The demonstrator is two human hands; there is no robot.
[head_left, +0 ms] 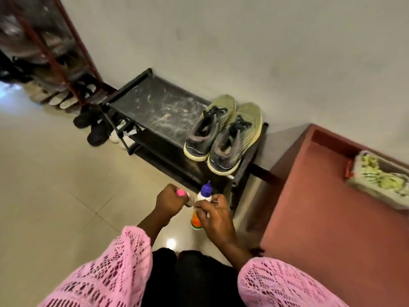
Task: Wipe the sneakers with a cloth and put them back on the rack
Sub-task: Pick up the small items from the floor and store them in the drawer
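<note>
A pair of grey and yellow-green sneakers (223, 131) stands side by side on the right end of the black shoe rack's dusty top shelf (155, 107). In front of the rack, my right hand (215, 218) grips a white bottle (203, 196) with a purple cap and orange base. My left hand (169, 199) is curled round a small object with a pink tip (181, 192), close beside the bottle. A folded yellow-green and white cloth (380, 180) lies on the reddish-brown surface to the right.
The reddish-brown bench or cabinet (332, 218) stands right of the rack. A tall red-framed rack (55, 52) full of shoes is at the far left, with sandals and black shoes (93, 127) on the tiled floor beside it. A pale wall runs behind.
</note>
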